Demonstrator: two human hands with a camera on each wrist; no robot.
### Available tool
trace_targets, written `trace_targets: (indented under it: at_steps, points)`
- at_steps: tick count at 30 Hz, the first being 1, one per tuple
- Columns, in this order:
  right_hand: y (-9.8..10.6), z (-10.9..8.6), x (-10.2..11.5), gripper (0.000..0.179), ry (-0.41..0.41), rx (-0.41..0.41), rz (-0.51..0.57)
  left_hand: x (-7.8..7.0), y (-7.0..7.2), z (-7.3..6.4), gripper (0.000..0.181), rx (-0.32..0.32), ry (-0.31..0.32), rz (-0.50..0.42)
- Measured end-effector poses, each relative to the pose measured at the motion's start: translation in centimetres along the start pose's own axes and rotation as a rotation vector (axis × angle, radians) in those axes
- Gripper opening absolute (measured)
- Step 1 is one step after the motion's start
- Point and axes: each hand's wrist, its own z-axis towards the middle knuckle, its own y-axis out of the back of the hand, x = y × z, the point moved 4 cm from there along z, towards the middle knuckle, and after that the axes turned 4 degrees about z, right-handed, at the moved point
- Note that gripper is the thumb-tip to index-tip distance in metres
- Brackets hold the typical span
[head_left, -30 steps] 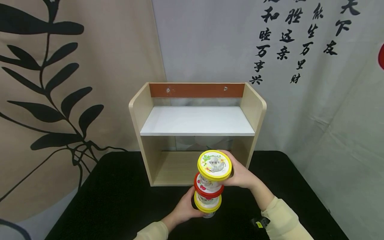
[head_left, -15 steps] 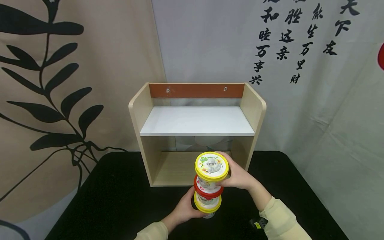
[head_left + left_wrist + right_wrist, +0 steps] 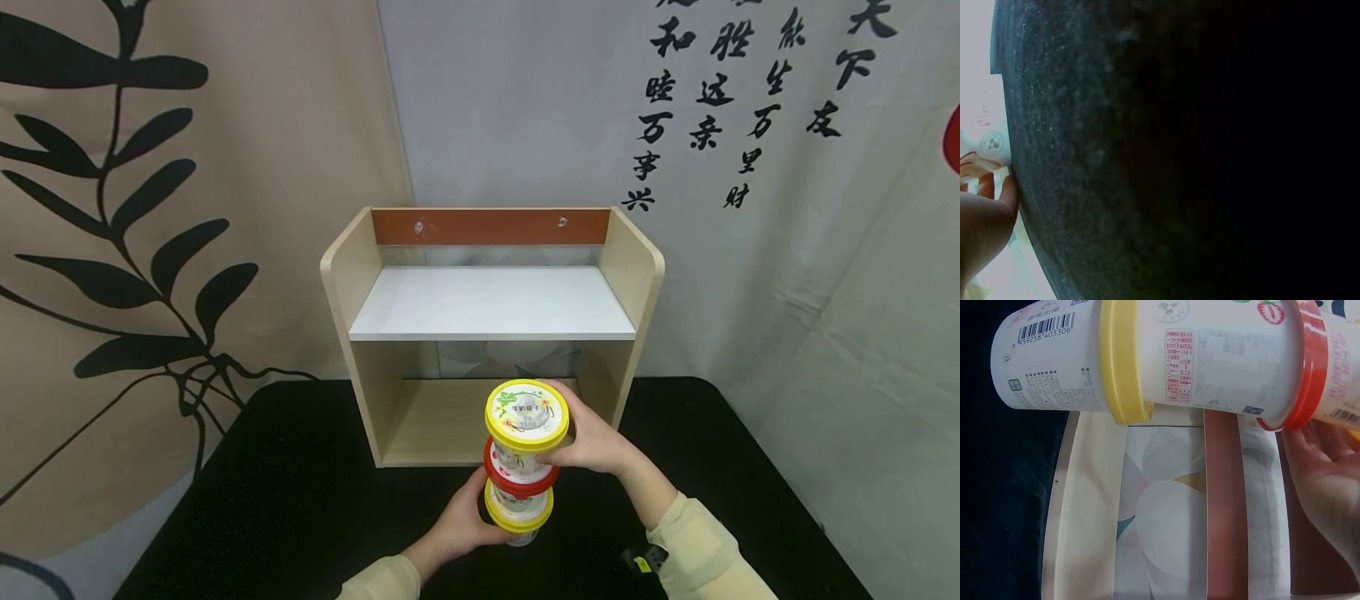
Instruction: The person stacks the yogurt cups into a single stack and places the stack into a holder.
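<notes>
Three lidded plastic tubs stand stacked upright on the black table. The bottom tub [image 3: 517, 508] has a yellow lid, the middle tub [image 3: 517, 473] a red one, and the top tub [image 3: 527, 414] a yellow lid with printed flowers. My left hand [image 3: 461, 515] grips the bottom tub from the left. From the right, my right hand [image 3: 592, 437] holds the top tub, its far fingers hidden behind it. The right wrist view shows the red lid [image 3: 1310, 362] touching the top tub's base. In the left wrist view, only part of a white tub wall [image 3: 985, 119] appears.
Just behind the stack is a two-level wooden shelf unit with a white upper board [image 3: 492, 304] and a brown back rail [image 3: 492, 227]. A dark strap with a yellow mark [image 3: 643, 564] sits by my right sleeve. Printed curtains [image 3: 525, 100] hang behind the table.
My right hand has shifted slightly left and down with the top tub, bringing it more squarely over the red lid. The left hand and the two lower tubs have stayed put.
</notes>
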Motion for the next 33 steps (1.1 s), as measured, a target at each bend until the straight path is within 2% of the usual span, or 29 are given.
trace_targets:
  at_steps: [9,14,23,33]
  points:
    - [-0.3,-0.4,-0.1,0.088,0.009,-0.017,0.011,-0.1,0.1,-0.2,0.086,0.001,-0.005,-0.008]
    - [-0.1,-1.0,-0.9,0.085,-0.003,-0.029,0.001,0.0,0.1,-0.2,0.087,-0.002,0.005,-0.005]
    - [0.4,-2.7,-2.2,0.083,0.031,-0.042,-0.021,-0.3,0.3,-0.3,0.088,-0.013,-0.003,0.007]
    - [0.1,-5.2,-4.7,0.084,-0.038,-0.049,0.023,-0.2,1.4,-1.0,0.085,0.028,0.023,-0.046]
